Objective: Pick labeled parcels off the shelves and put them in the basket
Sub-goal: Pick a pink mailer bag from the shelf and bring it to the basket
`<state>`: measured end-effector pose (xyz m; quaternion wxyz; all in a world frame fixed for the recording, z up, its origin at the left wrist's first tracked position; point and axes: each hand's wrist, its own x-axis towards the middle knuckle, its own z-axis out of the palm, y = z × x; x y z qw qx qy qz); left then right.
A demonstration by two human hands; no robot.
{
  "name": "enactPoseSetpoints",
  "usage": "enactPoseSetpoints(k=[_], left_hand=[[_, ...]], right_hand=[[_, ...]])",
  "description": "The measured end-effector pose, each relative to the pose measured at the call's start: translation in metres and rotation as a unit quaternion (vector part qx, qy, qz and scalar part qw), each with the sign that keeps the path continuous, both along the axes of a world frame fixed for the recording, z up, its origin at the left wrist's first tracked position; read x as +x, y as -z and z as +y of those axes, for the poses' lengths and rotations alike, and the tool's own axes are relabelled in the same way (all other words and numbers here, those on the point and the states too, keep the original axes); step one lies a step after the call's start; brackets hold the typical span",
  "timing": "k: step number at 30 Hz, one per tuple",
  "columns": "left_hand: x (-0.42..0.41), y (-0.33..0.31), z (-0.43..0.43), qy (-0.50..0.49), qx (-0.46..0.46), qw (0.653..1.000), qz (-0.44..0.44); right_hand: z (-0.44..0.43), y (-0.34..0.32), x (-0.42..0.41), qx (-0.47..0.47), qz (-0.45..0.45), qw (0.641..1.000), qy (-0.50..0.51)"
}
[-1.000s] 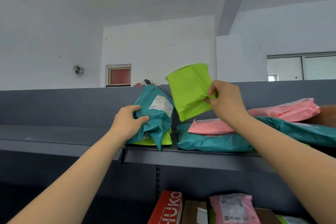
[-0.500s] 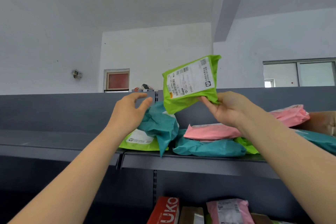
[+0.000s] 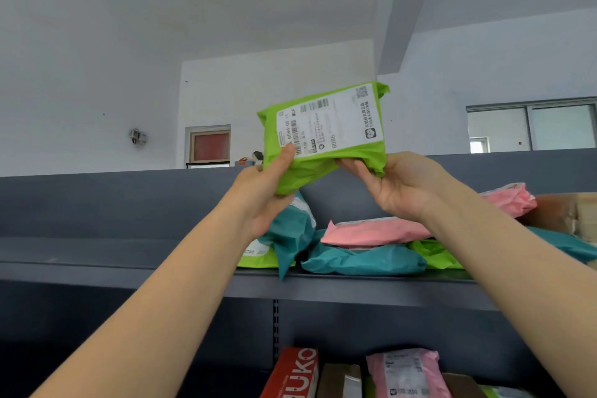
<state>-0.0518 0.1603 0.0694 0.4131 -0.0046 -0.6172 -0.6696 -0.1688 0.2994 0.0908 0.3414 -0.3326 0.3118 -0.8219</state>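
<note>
Fingers (image 3: 288, 152) of two hands grip one green parcel (image 3: 323, 136).

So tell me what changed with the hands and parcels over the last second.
The left hand let go of the teal parcel and joined the right hand on the green parcel, now turned label-forward and held by both hands. The pink parcel and the rest stayed on the shelf.

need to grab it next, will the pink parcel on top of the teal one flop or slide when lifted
The pink parcel probably sags: its poly bag looks soft and wrinkled. It may be light, barely denting the teal parcel beneath. Smooth film could slide, so grip firmly.
</note>
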Motion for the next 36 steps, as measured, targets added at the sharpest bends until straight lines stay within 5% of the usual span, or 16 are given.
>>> enactPoseSetpoints(k=[2,5,11,15,20,24,31,33,34,36], left_hand=[[-0.006,0.0,0.009,0.066,0.087,0.993,0.04],[-0.015,-0.002,0.017,0.046,0.085,0.991,0.089],[-0.009,-0.014,0.013,-0.049,-0.005,0.993,0.104],[-0.005,-0.013,0.018,-0.026,-0.061,0.996,0.056],[-0.016,-0.006,0.02,-0.051,-0.032,0.996,0.062],[-0.025,0.017,0.031,-0.055,-0.078,0.995,-0.03],[-0.03,0.036,0.029,-0.142,-0.173,0.975,-0.018],[-0.027,0.028,0.016,-0.209,-0.209,0.955,-0.017],[-0.024,0.024,0.009,-0.256,-0.233,0.938,-0.027],[-0.02,0.018,-0.004,-0.331,-0.264,0.904,-0.055]], right_hand=[[0.003,-0.001,0.003,0.004,0.007,1.0,-0.009],[0.009,-0.001,0.002,0.048,0.082,0.992,0.085],[0.04,0.001,-0.014,0.089,0.26,0.892,0.36],[0.048,0.005,-0.009,0.14,0.445,0.834,0.295],[0.039,0.018,-0.01,0.144,0.374,0.884,0.24],[0.02,0.031,-0.007,0.117,0.28,0.924,0.233],[0.011,0.041,-0.006,0.168,0.314,0.913,0.199],[0.017,0.04,-0.009,0.211,0.398,0.859,0.242],[0.022,0.038,-0.014,0.24,0.467,0.799,0.293],[0.031,0.034,-0.026,0.314,0.619,0.606,0.388]])
